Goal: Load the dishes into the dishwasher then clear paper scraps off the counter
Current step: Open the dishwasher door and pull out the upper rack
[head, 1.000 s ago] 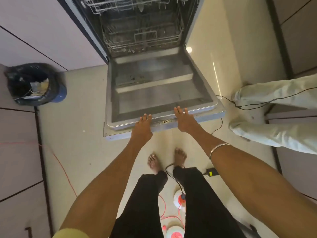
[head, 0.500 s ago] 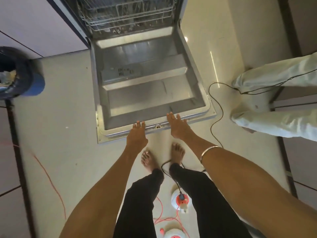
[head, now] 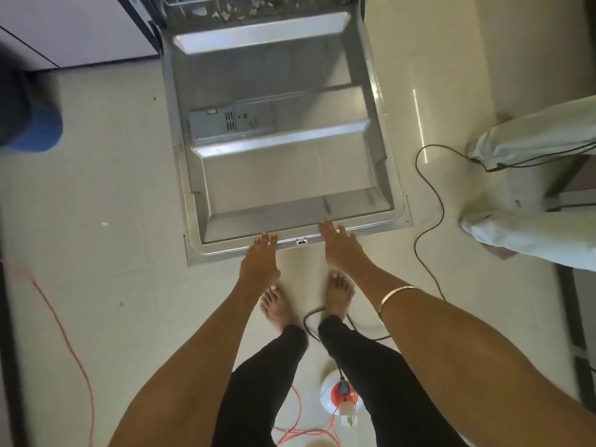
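The dishwasher door lies fully lowered in front of me, its steel inner face up. At the top edge of the view the lower rack shows a few items, too blurred to name. My left hand rests with straight fingers on the door's near rim, left of the latch. My right hand lies flat on the same rim, right of the latch. Neither hand holds anything.
A blue bin with a dark liner stands at the left. Another person's legs in pale trousers stand at the right. A black cable and an orange cord trail over the floor, and a cord reel sits behind my feet.
The door has swung down to lie flat, with both hands staying on its rim. My view has tipped downward, so the racks have slid almost out of the top.
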`<action>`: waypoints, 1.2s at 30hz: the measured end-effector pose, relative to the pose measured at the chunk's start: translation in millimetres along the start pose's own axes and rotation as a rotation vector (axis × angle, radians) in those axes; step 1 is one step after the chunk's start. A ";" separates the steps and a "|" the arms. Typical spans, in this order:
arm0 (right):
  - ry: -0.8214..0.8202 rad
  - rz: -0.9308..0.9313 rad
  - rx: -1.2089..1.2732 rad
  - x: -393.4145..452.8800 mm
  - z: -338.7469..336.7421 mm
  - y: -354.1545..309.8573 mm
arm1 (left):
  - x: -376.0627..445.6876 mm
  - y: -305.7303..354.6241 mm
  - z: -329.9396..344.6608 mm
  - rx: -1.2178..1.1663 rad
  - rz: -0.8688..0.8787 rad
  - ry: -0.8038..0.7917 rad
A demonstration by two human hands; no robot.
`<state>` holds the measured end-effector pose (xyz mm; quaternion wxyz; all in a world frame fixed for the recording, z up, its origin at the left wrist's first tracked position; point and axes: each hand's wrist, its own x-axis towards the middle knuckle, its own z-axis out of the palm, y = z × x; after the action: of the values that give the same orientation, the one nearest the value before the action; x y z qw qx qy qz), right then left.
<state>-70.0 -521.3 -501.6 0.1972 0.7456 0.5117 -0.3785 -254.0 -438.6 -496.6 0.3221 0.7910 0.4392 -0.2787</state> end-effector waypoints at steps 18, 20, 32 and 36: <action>-0.050 0.005 0.046 28.2 26.7 5.2 | 31.1 -7.3 37.4 0.112 -0.037 -0.044; -0.065 0.020 0.045 24.3 19.8 2.9 | 29.4 -5.6 34.5 0.056 -0.052 -0.028; 0.202 -0.010 0.161 -18.6 -38.7 6.0 | -9.9 1.8 -9.0 0.061 0.007 0.292; 0.299 -0.049 0.216 -17.3 -85.0 1.0 | -2.8 9.6 -60.6 0.083 0.049 0.379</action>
<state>-41.6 -474.5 -434.4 0.0284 0.7978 0.5095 -0.3210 -237.4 -398.2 -453.4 0.2076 0.8524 0.4606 -0.1347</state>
